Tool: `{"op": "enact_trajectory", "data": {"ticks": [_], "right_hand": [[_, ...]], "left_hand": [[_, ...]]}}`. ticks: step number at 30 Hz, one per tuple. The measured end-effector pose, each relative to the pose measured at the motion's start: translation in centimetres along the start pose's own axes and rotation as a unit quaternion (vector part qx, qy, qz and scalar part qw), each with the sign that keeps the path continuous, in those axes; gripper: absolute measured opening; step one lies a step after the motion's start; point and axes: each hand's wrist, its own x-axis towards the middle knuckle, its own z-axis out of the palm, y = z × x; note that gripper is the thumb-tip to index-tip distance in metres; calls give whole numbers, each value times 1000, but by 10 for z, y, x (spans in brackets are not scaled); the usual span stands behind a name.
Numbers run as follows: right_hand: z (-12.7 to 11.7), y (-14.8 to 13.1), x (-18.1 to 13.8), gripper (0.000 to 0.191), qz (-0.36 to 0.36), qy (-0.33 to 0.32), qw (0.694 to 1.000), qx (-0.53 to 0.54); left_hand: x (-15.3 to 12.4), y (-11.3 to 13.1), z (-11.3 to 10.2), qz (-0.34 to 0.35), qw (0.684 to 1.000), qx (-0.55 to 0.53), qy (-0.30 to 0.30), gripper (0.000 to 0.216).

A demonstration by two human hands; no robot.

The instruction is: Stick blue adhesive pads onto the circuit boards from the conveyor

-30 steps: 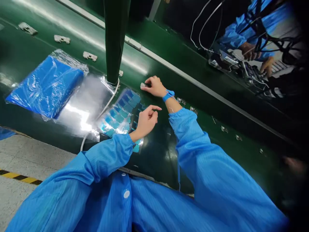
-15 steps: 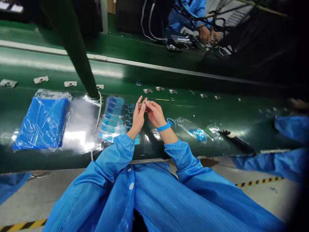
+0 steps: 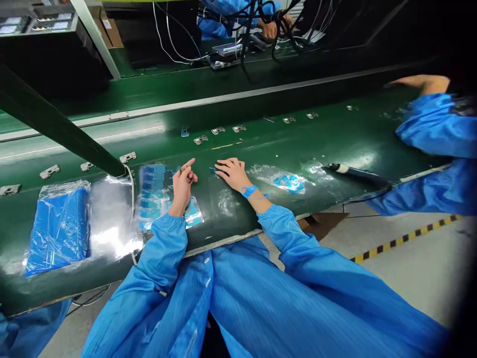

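Note:
My left hand (image 3: 181,189) is closed on a small metal part (image 3: 184,169), mostly covered by the fingers, above the worktop. Palm down, my right hand (image 3: 234,175) lies on the green surface with its fingers spread, wearing a blue wrist strap (image 3: 249,191). A tiny blue piece (image 3: 212,170) shows by its fingertips; whether they touch it I cannot tell. Beside my left hand is a clear sheet with rows of blue film pieces (image 3: 152,181). Beyond both hands lie several small metal parts, one of them a silver bracket-like part (image 3: 200,139).
A plastic-wrapped blue pack (image 3: 57,228) lies at the left, near a slanted dark post (image 3: 63,119) and a white cable (image 3: 132,199). To the right are a clear bag with blue pieces (image 3: 290,183) and a black-handled tool (image 3: 354,174). A co-worker's arm (image 3: 425,117) reaches in.
My hands have come apart. The right one has let go of the small metal part and come down flat on the worktop; the left keeps the part. The view has turned.

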Motion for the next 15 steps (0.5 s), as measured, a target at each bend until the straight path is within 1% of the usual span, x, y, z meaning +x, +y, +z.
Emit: {"op": "enact_trajectory", "data": {"ticks": [3,6,8,9,11,13,14,15], "right_hand": [[-2,5,0,39,-36,-13,999,-16],[-4,12,-6,44,-75,-25,997,-3],[-2,20,-10,39,-83,-12,996,10],[1,24,-10,34,-85,7,996,15],[7,29,-10,31,-100,36,994,35],[10,28,-11,32,-107,68,989,79],[10,25,-12,34,-97,82,984,123],[9,22,-14,35,-77,91,976,184]], "left_hand": [[-10,-2,7,-1,995,101,-16,32],[-33,-5,16,12,978,209,-7,19],[-52,-9,23,12,964,266,-5,18],[-62,-12,26,11,957,290,-1,20],[-77,-20,33,6,944,328,24,33],[-88,-29,38,-1,933,354,61,59],[-91,-32,40,-5,929,361,74,71],[-94,-36,41,-11,928,364,77,78]]}}
